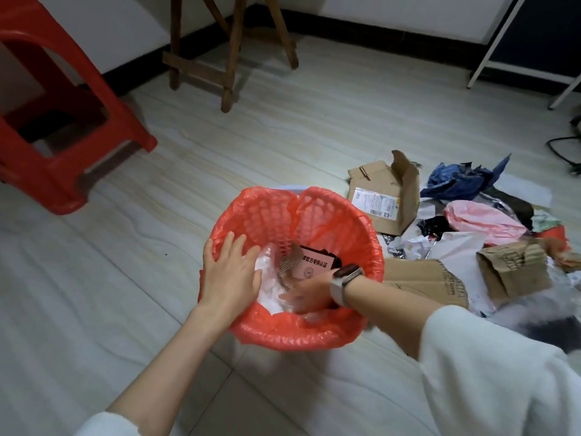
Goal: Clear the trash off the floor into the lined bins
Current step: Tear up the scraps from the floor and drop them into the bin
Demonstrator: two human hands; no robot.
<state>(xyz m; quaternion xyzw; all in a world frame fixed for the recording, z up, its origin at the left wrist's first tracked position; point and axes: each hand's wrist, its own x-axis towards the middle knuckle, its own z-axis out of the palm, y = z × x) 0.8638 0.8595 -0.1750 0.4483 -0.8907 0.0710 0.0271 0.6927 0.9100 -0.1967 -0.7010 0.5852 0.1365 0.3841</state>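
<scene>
The right hand (303, 298) is smeared by motion inside the bin (361, 328), so whether its fingers hold anything cannot be told. White plastic (267, 289) and a printed card (314, 268) cover the bin's bottom. The red stool (63, 127) is cut by the left and top edges, the wooden stand (232, 58) by the top. A blurred grey patch (540, 322) hides part of the trash pile (471, 228).

Pale tiled floor (283, 127), white wall (125, 23), red plastic stool (63, 146) left, wooden stand (232, 51) behind.
</scene>
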